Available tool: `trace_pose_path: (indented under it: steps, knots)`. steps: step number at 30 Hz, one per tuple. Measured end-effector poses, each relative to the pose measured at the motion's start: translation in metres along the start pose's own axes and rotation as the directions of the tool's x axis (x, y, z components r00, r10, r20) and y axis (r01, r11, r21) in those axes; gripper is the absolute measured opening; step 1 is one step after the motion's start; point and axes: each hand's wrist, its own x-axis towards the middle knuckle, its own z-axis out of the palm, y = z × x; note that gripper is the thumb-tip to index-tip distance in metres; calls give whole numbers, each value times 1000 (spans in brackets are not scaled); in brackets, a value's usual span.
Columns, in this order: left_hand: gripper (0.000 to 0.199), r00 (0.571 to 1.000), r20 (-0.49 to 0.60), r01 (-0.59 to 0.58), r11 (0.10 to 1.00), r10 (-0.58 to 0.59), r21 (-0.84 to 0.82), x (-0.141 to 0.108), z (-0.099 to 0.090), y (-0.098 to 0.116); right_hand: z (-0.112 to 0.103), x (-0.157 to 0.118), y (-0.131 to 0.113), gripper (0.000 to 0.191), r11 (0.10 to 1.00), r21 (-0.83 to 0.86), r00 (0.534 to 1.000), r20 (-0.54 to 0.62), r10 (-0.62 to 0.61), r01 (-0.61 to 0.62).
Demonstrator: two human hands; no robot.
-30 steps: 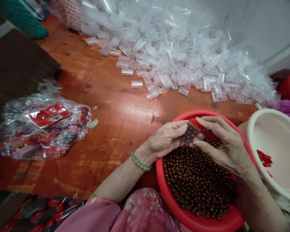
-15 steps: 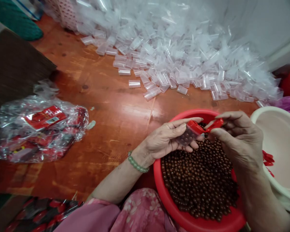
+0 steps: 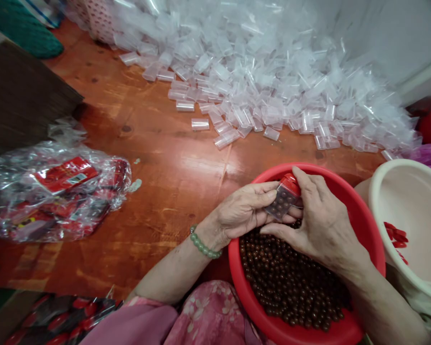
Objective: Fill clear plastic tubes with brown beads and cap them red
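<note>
Head view: the left hand has a clear flat plastic flip-top case pinched between thumb and fingers, over the far left part of the red basin. It's a little see-through box with dark brown balls showing through the wall and a shiny red cap on one end. Cap end points far and a bit right, so the long axis runs on a slant from near left to far right.

The right hand curves round the right side, thumb and index spread well apart, index tip right by the cap. Can't tell if it's actually pressing.

Counts: one case in hand, one red basin, one white tub just right of it, one clear plastic bag of red packs on the left, one green bead bracelet on the left wrist. The brown balls in the basin and the clear plastic sleeves heaped on the far side are way too many to count. Several red plastic pieces sit in the tub, overlapping, so no exact number.
</note>
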Motion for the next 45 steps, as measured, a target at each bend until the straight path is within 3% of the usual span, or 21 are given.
trace_pose_path:
  steps: [4, 8, 13, 20, 23, 26, 30, 33, 39, 45]
  knots:
    - [21, 996, -62, -62, 997, 65, 45, -1, 3, -2, 8, 1, -7, 76, 997, -76, 999, -42, 12, -15]
    - [21, 994, -57, -94, 993, 98, 65, 0, 3, -4, 9, 4, -5, 65, 992, -114, 992, -111, -57, 44]
    - [20, 993, -35, -110, 992, 112, 58, 0, 2, -4, 13, 5, 0, 63, 980, -154, 968, -200, -152, 122]
    - [23, 997, -9, -71, 996, 71, 53, -1, -2, -4, 12, 7, 9, 70, 971, -126, 952, -207, -226, 203]
    - [29, 998, -54, -12, 1000, 13, 17, 0, -3, -4, 9, 8, 25, 70, 990, -83, 956, -260, -135, 117]
    - [30, 980, -182, -76, 997, 75, 1, 1, -2, -5, 10, 8, 42, 74, 988, -149, 928, -363, -82, 30]
    - [28, 947, -255, -191, 981, 196, 44, 2, 1, -8, 18, 7, 53, 80, 974, -178, 929, -319, -189, 137]
    - [25, 945, -255, -197, 979, 205, 58, 2, 1, -9, 23, 7, 54, 77, 986, -153, 921, -370, -123, 70]
    - [25, 957, -191, -212, 975, 220, 63, 4, 1, -10, 31, 5, 46, 81, 971, -106, 934, -268, -237, 216]
    - [25, 966, -130, -207, 970, 223, 127, 2, 4, -8, 33, 4, 42, 79, 972, -73, 933, -270, -236, 225]
